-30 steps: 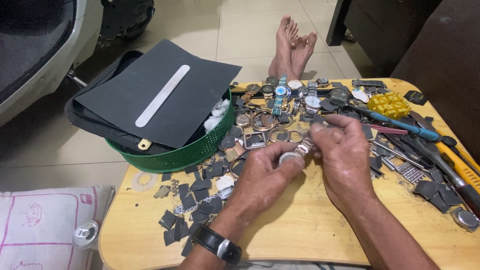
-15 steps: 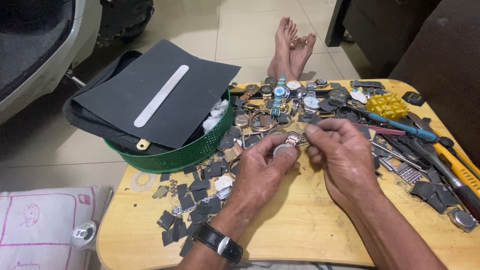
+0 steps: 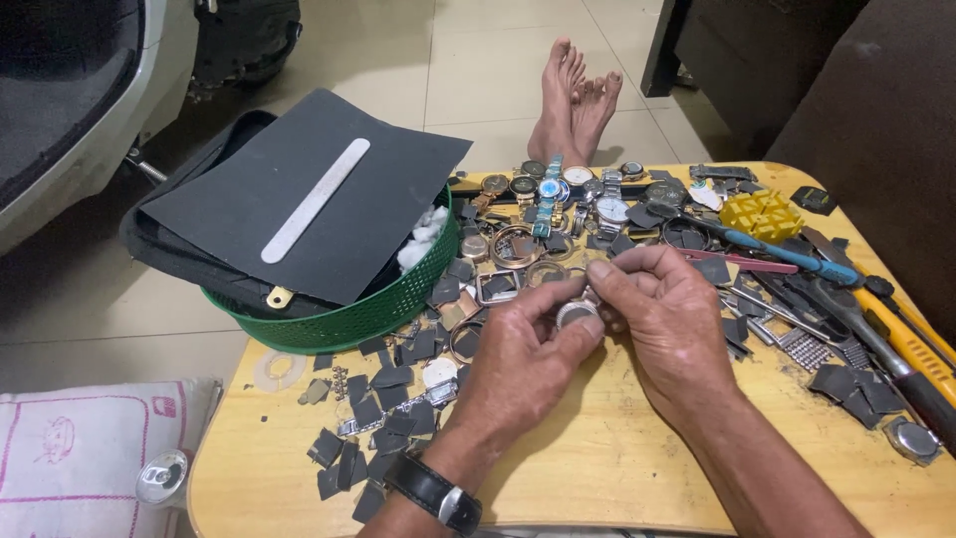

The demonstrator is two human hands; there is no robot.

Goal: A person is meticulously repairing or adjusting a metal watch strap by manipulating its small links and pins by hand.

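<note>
Over the middle of a low wooden table (image 3: 617,468), both hands meet around a small round silver watch case (image 3: 577,314). My left hand (image 3: 523,359), with a black wristwatch on its wrist, pinches the case between thumb and fingers. My right hand (image 3: 662,319) has its fingertips closed on the case's upper edge. Most of the case is hidden by the fingers.
A green basket (image 3: 344,324) at the table's left corner carries a black folder with a metal strip. Watches and cases (image 3: 558,189) lie at the back, dark flat pieces (image 3: 383,418) at left, tools (image 3: 856,299) and a yellow block (image 3: 762,211) at right. Bare feet (image 3: 578,100) rest beyond.
Both hands have drifted slightly toward me with the watch case, and the fingers have shifted their hold on it.
</note>
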